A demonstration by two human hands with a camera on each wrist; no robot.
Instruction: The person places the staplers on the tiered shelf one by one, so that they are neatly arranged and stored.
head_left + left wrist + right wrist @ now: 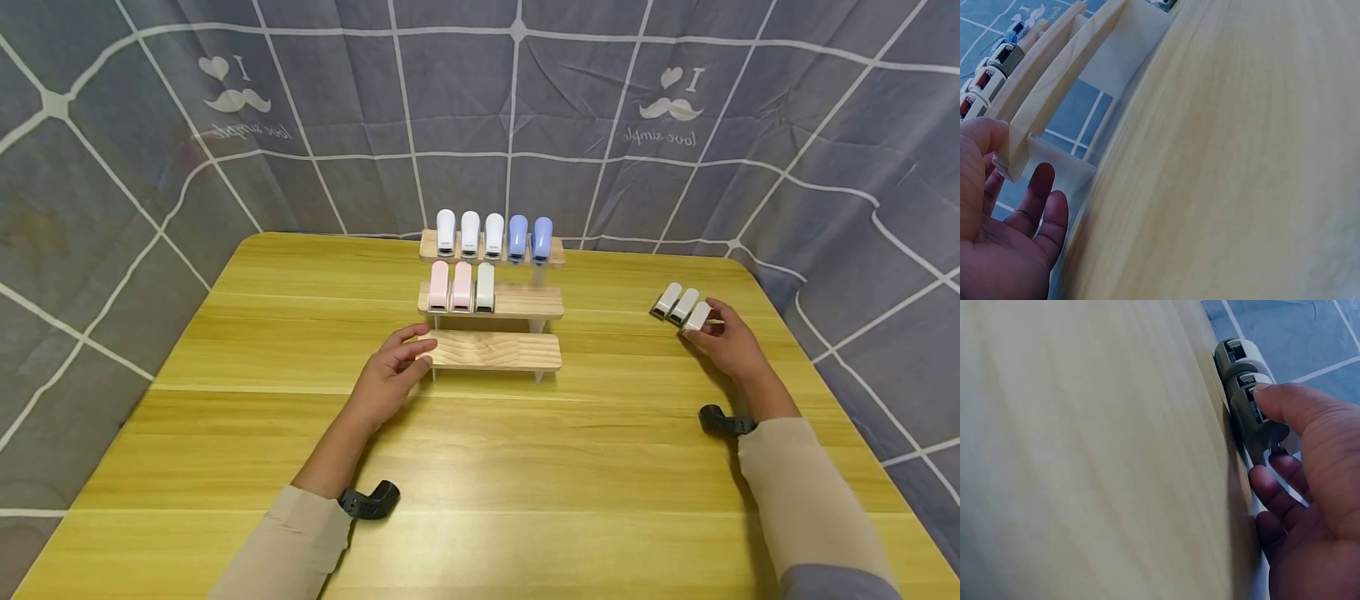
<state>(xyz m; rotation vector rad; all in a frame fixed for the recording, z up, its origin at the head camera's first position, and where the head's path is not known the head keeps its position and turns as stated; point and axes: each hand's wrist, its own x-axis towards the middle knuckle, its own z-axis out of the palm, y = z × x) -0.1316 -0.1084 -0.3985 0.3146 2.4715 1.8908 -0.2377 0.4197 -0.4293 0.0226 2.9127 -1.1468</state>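
At the table's right side my right hand pinches a small white stapler between thumb and fingers. Two more white staplers sit close beside it on the tabletop. My left hand holds the left end of the lowest step of a three-step wooden stand. In the left wrist view its thumb touches the step's corner, the fingers curling past the end. On the middle step are two pink staplers and a pale grey-green one. White staplers and blue ones line the top step.
The yellow wood-grain table extends on all sides of the stand. A grey-blue curtain with white lines hangs behind and along both sides. Each wrist wears a black band with a camera.
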